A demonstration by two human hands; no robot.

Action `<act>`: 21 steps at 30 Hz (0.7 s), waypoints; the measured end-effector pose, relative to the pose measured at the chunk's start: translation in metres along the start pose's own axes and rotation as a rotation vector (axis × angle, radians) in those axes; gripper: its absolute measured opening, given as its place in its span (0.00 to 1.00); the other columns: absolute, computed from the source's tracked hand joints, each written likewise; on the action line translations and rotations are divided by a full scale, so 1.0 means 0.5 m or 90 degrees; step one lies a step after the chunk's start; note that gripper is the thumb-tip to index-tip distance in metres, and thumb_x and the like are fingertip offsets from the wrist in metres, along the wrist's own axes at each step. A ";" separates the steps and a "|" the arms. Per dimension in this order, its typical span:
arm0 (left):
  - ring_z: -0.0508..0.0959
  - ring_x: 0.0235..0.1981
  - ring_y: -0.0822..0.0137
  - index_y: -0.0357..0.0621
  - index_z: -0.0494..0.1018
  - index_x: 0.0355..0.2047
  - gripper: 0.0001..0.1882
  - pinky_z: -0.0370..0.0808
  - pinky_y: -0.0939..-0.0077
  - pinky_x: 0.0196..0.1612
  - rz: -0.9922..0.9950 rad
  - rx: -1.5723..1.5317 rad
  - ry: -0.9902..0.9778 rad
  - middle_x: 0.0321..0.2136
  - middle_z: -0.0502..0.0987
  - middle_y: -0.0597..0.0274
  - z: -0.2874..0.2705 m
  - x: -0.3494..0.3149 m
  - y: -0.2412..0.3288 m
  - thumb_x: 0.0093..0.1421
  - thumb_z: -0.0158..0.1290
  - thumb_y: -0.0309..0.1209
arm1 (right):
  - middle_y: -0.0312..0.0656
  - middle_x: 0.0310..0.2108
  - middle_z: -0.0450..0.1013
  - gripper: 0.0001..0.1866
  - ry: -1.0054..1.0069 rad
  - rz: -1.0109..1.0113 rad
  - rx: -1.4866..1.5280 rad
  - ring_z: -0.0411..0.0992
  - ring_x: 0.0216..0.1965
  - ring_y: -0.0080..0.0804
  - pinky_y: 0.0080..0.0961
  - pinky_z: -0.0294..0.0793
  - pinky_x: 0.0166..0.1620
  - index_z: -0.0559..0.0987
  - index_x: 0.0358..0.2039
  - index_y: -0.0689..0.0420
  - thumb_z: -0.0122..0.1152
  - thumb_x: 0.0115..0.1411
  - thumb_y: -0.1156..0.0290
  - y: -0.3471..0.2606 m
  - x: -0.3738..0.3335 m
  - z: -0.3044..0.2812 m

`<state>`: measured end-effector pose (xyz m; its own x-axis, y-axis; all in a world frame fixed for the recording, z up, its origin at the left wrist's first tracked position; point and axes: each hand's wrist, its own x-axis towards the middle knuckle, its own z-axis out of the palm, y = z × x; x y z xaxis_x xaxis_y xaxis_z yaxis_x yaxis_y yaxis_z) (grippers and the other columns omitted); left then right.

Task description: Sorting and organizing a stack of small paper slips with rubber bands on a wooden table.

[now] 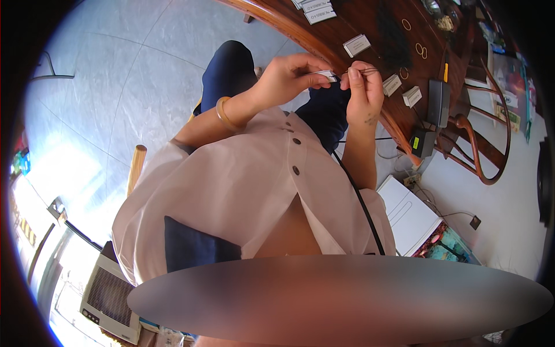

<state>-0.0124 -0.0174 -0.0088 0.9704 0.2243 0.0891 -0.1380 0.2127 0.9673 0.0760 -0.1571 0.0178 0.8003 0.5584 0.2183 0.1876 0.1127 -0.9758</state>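
My left hand (292, 76), a bangle at its wrist, pinches a small white card or tag (326, 75) with a dark end, over my lap beside the table edge. Close on its right, my right hand (365, 91) has thumb and fingers closed on thin dark strings (367, 70), whose loose ends stick out past the fingers. Whether the strings join the card is too small to tell. On the wooden table (295, 23) lie small stacks of white cards (356, 45), with two more near my right hand. A tangled black pile of strands (396, 43) sits behind them.
Several yellowish rubber bands (406, 24) lie on the table. A dark grey box (439, 104) and a black device with a green label (422, 142) stand at the right end, near a wooden chair (483, 168). A black cable (361, 202) runs down past my right arm.
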 end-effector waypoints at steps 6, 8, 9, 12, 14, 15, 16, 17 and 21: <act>0.76 0.30 0.75 0.39 0.73 0.36 0.11 0.72 0.85 0.31 0.097 0.011 0.030 0.31 0.77 0.64 -0.002 0.001 -0.023 0.51 0.56 0.22 | 0.40 0.31 0.66 0.02 -0.119 -0.081 -0.249 0.66 0.28 0.29 0.22 0.65 0.34 0.72 0.29 0.61 0.54 0.53 0.79 -0.033 -0.010 -0.009; 0.75 0.33 0.73 0.43 0.73 0.37 0.13 0.72 0.84 0.30 0.226 0.261 -0.017 0.32 0.76 0.66 -0.010 0.007 -0.001 0.48 0.59 0.25 | 0.40 0.32 0.66 0.02 -0.132 -0.132 -0.393 0.66 0.32 0.34 0.26 0.64 0.36 0.74 0.28 0.59 0.56 0.51 0.77 -0.054 -0.008 -0.008; 0.75 0.35 0.72 0.47 0.73 0.38 0.16 0.73 0.82 0.30 0.275 0.368 0.019 0.32 0.76 0.68 -0.013 0.010 0.010 0.46 0.60 0.26 | 0.39 0.32 0.66 0.03 -0.129 -0.143 -0.441 0.65 0.33 0.36 0.29 0.64 0.36 0.75 0.28 0.58 0.58 0.51 0.75 -0.055 -0.011 -0.008; 0.75 0.36 0.71 0.43 0.72 0.37 0.13 0.74 0.80 0.31 0.064 0.223 -0.034 0.33 0.75 0.65 -0.009 0.005 0.044 0.49 0.56 0.21 | 0.39 0.31 0.65 0.04 -0.135 -0.162 -0.470 0.65 0.34 0.36 0.29 0.63 0.36 0.76 0.29 0.57 0.59 0.50 0.74 -0.054 -0.016 -0.005; 0.75 0.36 0.71 0.41 0.72 0.36 0.12 0.74 0.79 0.32 0.002 0.007 -0.062 0.33 0.75 0.63 -0.004 0.007 0.038 0.50 0.54 0.19 | 0.39 0.30 0.64 0.05 -0.132 -0.173 -0.468 0.65 0.33 0.36 0.28 0.64 0.36 0.76 0.29 0.56 0.59 0.50 0.74 -0.046 -0.015 0.000; 0.75 0.36 0.71 0.39 0.71 0.35 0.10 0.74 0.79 0.33 -0.062 -0.210 -0.089 0.34 0.75 0.62 -0.002 0.007 0.033 0.51 0.52 0.17 | 0.39 0.30 0.65 0.05 -0.121 -0.148 -0.422 0.65 0.32 0.34 0.25 0.64 0.36 0.76 0.29 0.56 0.59 0.50 0.75 -0.042 -0.015 0.001; 0.75 0.36 0.71 0.39 0.71 0.35 0.10 0.74 0.79 0.33 -0.062 -0.209 -0.089 0.34 0.75 0.62 -0.002 0.007 0.029 0.51 0.52 0.17 | 0.39 0.30 0.65 0.05 -0.110 -0.123 -0.376 0.66 0.32 0.32 0.23 0.65 0.35 0.76 0.29 0.57 0.59 0.50 0.76 -0.037 -0.016 0.002; 0.75 0.36 0.70 0.37 0.71 0.33 0.09 0.74 0.79 0.34 -0.066 -0.219 -0.079 0.34 0.75 0.61 -0.002 0.006 0.025 0.51 0.50 0.15 | 0.39 0.30 0.65 0.05 -0.110 -0.123 -0.375 0.66 0.32 0.32 0.23 0.65 0.35 0.76 0.29 0.57 0.59 0.50 0.76 -0.033 -0.016 0.001; 0.74 0.35 0.71 0.36 0.72 0.31 0.06 0.73 0.81 0.35 0.045 -0.011 -0.063 0.34 0.75 0.60 -0.004 0.006 0.014 0.53 0.48 0.16 | 0.37 0.31 0.68 0.03 0.019 -0.003 -0.077 0.65 0.30 0.20 0.15 0.65 0.32 0.74 0.30 0.63 0.57 0.53 0.80 -0.014 -0.018 -0.016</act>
<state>-0.0109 -0.0134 -0.0020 0.9730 0.1447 0.1800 -0.2086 0.2159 0.9539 0.0723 -0.1695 0.0228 0.8156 0.5331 0.2251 0.2577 0.0137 -0.9661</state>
